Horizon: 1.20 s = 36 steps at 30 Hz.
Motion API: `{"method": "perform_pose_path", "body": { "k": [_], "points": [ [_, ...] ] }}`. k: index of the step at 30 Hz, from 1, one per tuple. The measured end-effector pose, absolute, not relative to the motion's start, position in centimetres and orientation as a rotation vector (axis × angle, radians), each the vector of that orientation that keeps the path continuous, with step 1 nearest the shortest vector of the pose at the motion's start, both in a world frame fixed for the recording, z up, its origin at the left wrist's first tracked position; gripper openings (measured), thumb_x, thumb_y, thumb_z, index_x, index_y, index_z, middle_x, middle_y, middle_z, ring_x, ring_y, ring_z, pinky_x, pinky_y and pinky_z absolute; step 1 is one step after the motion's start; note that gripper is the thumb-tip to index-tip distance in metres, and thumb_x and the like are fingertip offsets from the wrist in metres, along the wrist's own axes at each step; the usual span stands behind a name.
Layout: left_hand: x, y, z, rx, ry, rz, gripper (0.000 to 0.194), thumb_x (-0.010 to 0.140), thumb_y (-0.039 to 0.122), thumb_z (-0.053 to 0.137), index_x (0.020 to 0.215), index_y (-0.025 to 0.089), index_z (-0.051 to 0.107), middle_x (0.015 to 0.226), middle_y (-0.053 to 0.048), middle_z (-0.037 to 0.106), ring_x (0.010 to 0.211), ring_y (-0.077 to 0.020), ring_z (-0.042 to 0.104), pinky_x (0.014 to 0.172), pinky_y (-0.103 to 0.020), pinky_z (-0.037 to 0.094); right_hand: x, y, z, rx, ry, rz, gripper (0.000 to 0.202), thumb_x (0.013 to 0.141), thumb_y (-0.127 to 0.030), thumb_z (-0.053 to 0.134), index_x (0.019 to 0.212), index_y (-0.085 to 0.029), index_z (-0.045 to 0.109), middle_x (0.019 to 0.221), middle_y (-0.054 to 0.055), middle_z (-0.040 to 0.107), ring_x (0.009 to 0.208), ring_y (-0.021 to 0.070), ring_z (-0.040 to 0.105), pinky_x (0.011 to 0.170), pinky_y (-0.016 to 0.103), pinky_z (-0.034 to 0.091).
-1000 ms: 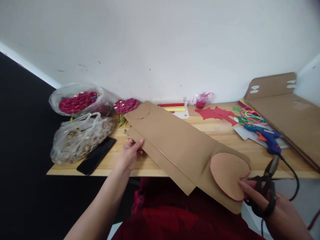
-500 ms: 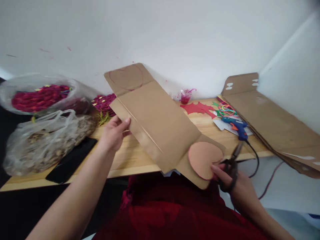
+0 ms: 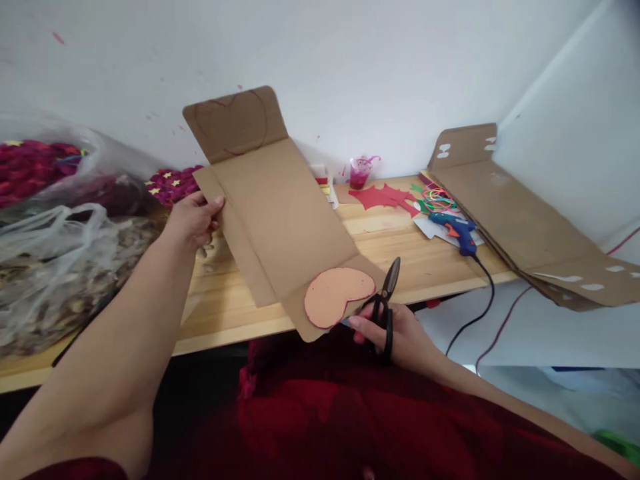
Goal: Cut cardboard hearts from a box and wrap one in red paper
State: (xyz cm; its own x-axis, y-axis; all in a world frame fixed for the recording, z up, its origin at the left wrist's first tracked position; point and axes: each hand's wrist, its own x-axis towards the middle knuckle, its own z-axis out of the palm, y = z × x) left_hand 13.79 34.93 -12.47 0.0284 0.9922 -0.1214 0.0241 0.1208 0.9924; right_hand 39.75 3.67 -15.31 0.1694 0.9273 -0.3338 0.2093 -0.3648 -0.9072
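Note:
My left hand [image 3: 196, 219] pinches the left edge of a flattened piece of brown cardboard [image 3: 285, 213], thumb on top. A faint heart outline is drawn on its far flap. On the near flap lies a peach heart cutout [image 3: 333, 299] with a dark red edge, its notch facing my right hand. My right hand [image 3: 387, 333] is closed around a pair of black scissors [image 3: 387, 287], whose blades point up and away. Its thumb is close to the near flap and the heart; whether it touches them I cannot tell.
A blue glue gun [image 3: 463, 235], coloured cords [image 3: 437, 198], red paper cutouts [image 3: 383, 199] and a cup of red liquid [image 3: 360, 175] lie along the wooden table [image 3: 215, 327]. More cardboard [image 3: 525, 213] is at right. Plastic bags [image 3: 75, 267] sit at left.
The heart has turned, so its notch now faces right. My right hand and the scissors have moved left, and the blades show more clearly. My left hand still holds the cardboard. The view has shifted.

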Motion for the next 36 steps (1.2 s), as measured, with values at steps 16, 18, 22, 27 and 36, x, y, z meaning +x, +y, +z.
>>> {"method": "perform_pose_path", "body": {
  "k": [16,18,22,27,36],
  "points": [
    [16.1,36.8,-14.4,1.286,1.266,1.542,0.032,0.088,-0.006,0.060,0.112,0.013,0.071,0.093,0.007,0.075,0.076,-0.0026,0.061,0.076,-0.023,0.053,46.8,1.6,-13.5,-1.916,-1.214,0.895,0.038,0.085,-0.057,0.074,0.077,-0.021,0.067,0.062,0.001,0.064,0.051,0.0147,0.056,0.048,0.027,0.045],
    [16.3,37.1,-14.9,1.323,1.275,1.603,0.029,0.090,-0.005,0.059,0.112,0.011,0.069,0.100,0.007,0.075,0.086,-0.0029,0.063,0.088,-0.027,0.055,46.7,2.2,-13.4,-1.862,-1.391,0.750,0.032,0.087,-0.052,0.075,0.079,-0.021,0.071,0.066,0.002,0.065,0.056,0.0153,0.058,0.053,0.028,0.046],
    [15.8,37.6,-16.3,1.411,1.275,1.640,0.025,0.093,0.003,0.059,0.115,0.011,0.067,0.108,0.006,0.076,0.093,-0.0038,0.065,0.099,-0.031,0.053,45.2,4.1,-13.6,-1.698,-1.774,0.466,0.020,0.088,-0.040,0.077,0.084,-0.021,0.074,0.073,0.004,0.065,0.068,0.0180,0.060,0.061,0.029,0.047],
    [14.3,38.3,-17.5,1.552,1.157,1.712,0.044,0.092,0.047,0.068,0.119,0.012,0.064,0.122,0.002,0.074,0.106,-0.0089,0.065,0.109,-0.039,0.050,44.5,5.8,-14.2,-1.691,-2.030,0.351,0.019,0.083,-0.019,0.076,0.071,-0.019,0.062,0.066,0.002,0.057,0.066,0.0174,0.055,0.057,0.026,0.038],
    [13.9,44.0,-16.5,1.787,0.920,1.656,0.059,0.092,0.061,0.067,0.131,0.019,0.057,0.126,0.013,0.069,0.116,-0.0075,0.055,0.116,-0.041,0.039,43.6,8.4,-15.2,-1.893,-2.043,0.512,0.006,0.082,-0.024,0.077,0.085,-0.021,0.072,0.068,0.002,0.061,0.071,0.0190,0.056,0.062,0.026,0.034]
  ]
}}
